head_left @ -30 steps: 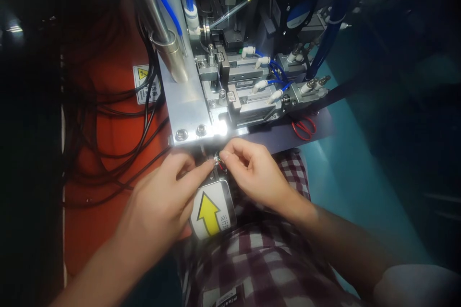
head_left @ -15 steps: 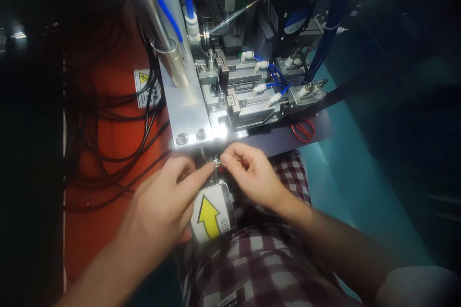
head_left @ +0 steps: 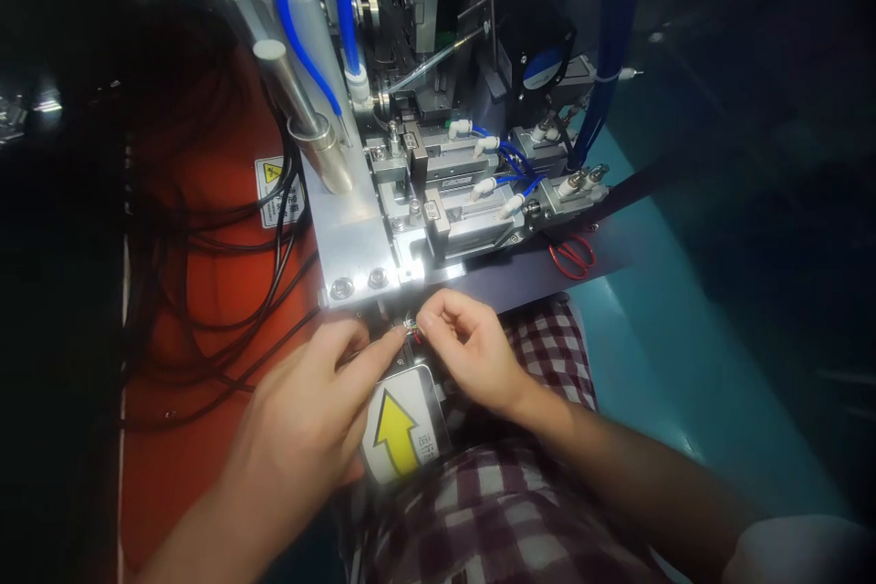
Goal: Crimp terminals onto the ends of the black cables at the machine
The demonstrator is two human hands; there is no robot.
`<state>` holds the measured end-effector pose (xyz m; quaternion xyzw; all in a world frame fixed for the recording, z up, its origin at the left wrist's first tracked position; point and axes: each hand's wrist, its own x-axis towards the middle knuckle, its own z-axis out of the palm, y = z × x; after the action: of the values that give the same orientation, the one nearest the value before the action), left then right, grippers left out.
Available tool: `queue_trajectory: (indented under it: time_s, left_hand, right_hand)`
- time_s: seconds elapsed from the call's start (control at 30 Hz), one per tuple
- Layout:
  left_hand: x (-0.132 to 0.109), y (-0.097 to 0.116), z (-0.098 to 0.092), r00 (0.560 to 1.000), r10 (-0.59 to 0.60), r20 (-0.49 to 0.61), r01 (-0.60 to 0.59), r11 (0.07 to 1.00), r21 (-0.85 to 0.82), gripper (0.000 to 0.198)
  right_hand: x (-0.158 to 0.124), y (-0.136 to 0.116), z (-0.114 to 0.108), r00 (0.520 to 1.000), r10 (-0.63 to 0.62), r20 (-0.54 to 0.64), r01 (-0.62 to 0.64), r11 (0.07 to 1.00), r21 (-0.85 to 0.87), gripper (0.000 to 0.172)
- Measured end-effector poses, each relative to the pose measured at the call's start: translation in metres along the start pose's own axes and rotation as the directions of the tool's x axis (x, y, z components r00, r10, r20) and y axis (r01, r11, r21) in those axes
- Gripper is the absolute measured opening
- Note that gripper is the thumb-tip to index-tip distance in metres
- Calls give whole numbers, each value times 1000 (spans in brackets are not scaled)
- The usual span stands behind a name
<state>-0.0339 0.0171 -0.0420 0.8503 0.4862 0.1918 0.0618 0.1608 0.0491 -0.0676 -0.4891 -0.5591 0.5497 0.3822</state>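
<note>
Just in front of the machine's metal plate (head_left: pixel 356 242), both hands meet at a small shiny part with thin coloured wires (head_left: pixel 411 327). My left hand (head_left: pixel 311 397) reaches in from the left, its forefinger tip on the part's left side; its other fingers are curled and partly hidden. From the right, my right hand (head_left: pixel 472 347) pinches the wire end between thumb and forefinger, the other fingers folded. A bit of red shows under the fingertips. The part is too small to identify. Below it is a white label with a yellow arrow (head_left: pixel 397 429).
Metal slide cylinders (head_left: pixel 479 224) with white fittings and blue air tubes (head_left: pixel 346 9) stand behind the hands. Red-handled scissors (head_left: pixel 573 257) lie at the right on a dark plate. Black cables (head_left: pixel 274 246) cross the orange surface (head_left: pixel 219 292) at left. A checked cloth covers the lap.
The view has tilted, so the machine and hands sit slightly lower in the picture. Both hands keep nearly the same hold on the small part.
</note>
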Motion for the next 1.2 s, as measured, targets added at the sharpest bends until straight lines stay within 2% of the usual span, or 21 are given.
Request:
queue_trajectory:
  time_s: [0.13, 0.27, 0.4, 0.47, 0.57, 0.67, 0.73, 0.8, 0.87, 0.93, 1.03, 1.2]
  left_hand:
    - [1, 0, -2, 999, 38, 16, -39, 999, 26, 38]
    - [-3, 0, 1, 1000, -12, 3, 12, 1000, 12, 43]
    - [-8, -1, 5, 999, -39, 28, 40, 999, -14, 48]
    - [-8, -1, 5, 998, -45, 37, 46, 999, -13, 49]
    - [-4, 0, 2, 999, -41, 34, 41, 999, 3, 48]
    - [1, 1, -2, 999, 13, 34, -14, 999, 32, 44]
    - [3, 0, -4, 999, 37, 36, -39, 998, 47, 42]
    - [2, -2, -5, 998, 33, 48, -35, 998, 46, 42]
    - [-1, -5, -4, 996, 29, 84, -32, 999, 33, 44]
    - [-4, -10, -3, 992, 40, 117, -43, 999, 25, 47]
    - [-8, -13, -2, 991, 53, 125, -56, 998, 27, 49]
    - [-12, -9, 2, 993, -30, 112, 25, 999, 41, 48]
  right_hand:
    - [0, 10, 0, 981, -191, -2, 189, 969, -158, 20]
    - [2, 13, -2, 975, -224, -10, 220, 963, -156, 20]
    - [6, 12, -5, 926, -375, 44, 371, 879, -299, 19]
    - [5, 11, -4, 947, -318, 37, 317, 912, -261, 20]
    - [3, 6, 0, 997, -76, -21, 75, 997, -25, 20]
    - [1, -3, 5, 990, 142, 11, -141, 975, 169, 24]
    - [1, -8, 6, 973, 229, 35, -231, 949, 215, 27]
    - [0, -10, 7, 974, 228, 10, -225, 954, 200, 28]
    - [0, -9, 6, 986, 168, -22, -162, 972, 169, 28]
    - [0, -5, 3, 991, 131, 12, -131, 976, 172, 28]
    - [-1, 1, -2, 987, 134, 88, -150, 966, 210, 31]
    - [-3, 2, -8, 988, 136, 69, -148, 964, 221, 30]
